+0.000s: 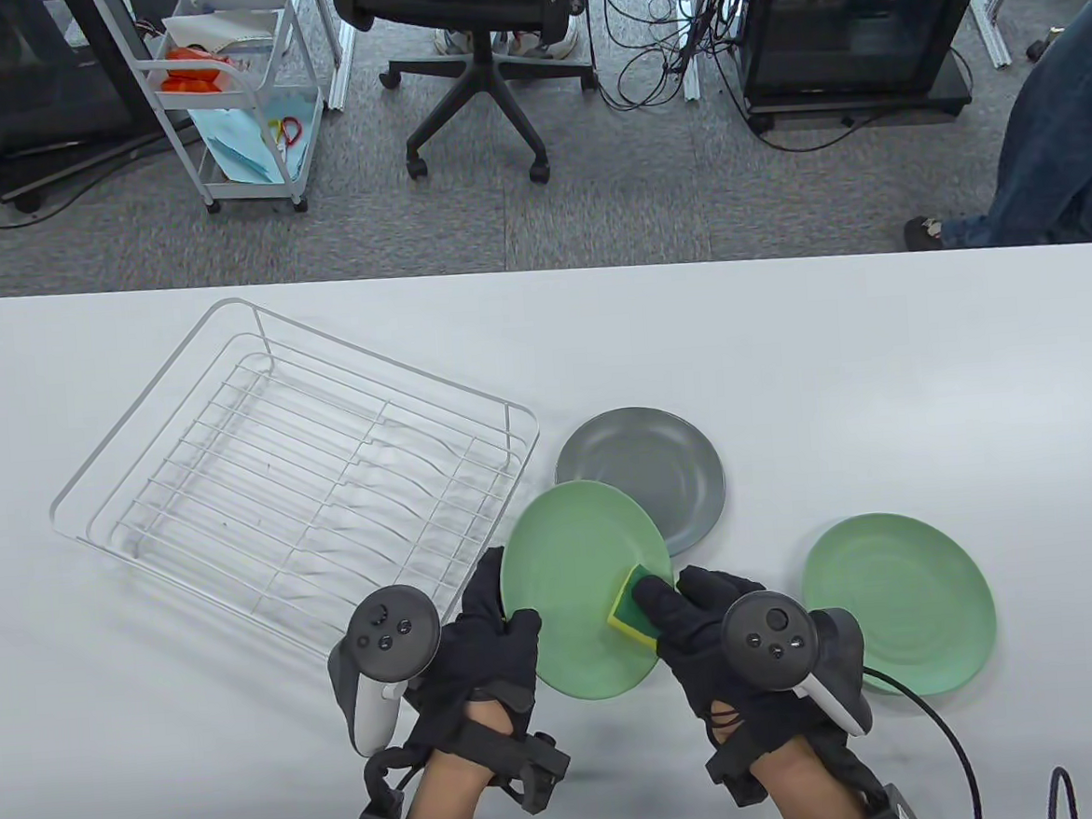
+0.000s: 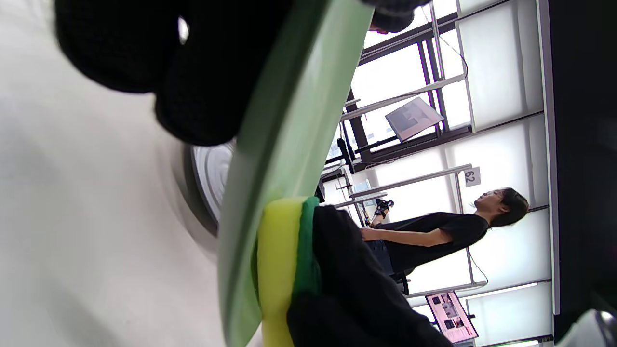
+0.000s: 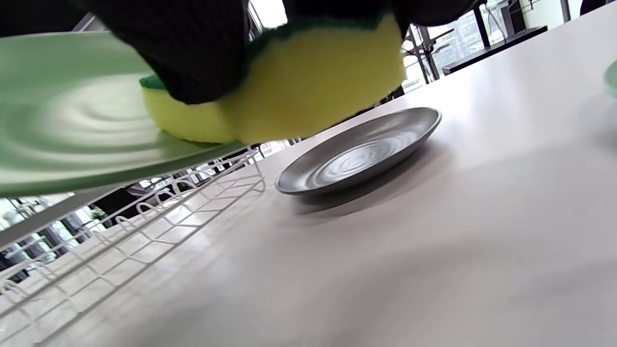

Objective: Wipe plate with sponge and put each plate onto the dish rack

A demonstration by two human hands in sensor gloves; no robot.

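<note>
Grey carpet, a black office chair [image 1: 481,21] and a small cart [image 1: 234,95] lie behind the smooth white table [image 1: 879,358]. On the table's left side stands a white wire dish rack [image 1: 299,483], with no plates in it. The left hand [image 1: 488,657] grips the rim of a round, matte green plate [image 1: 576,566], lifted off the table and tilted. The right hand [image 1: 702,632] presses a yellow sponge [image 1: 636,604] with a green scrub layer on its face. A grey plate [image 1: 662,462] with faint rings lies flat just behind; a second green plate [image 1: 901,600] lies right.
</note>
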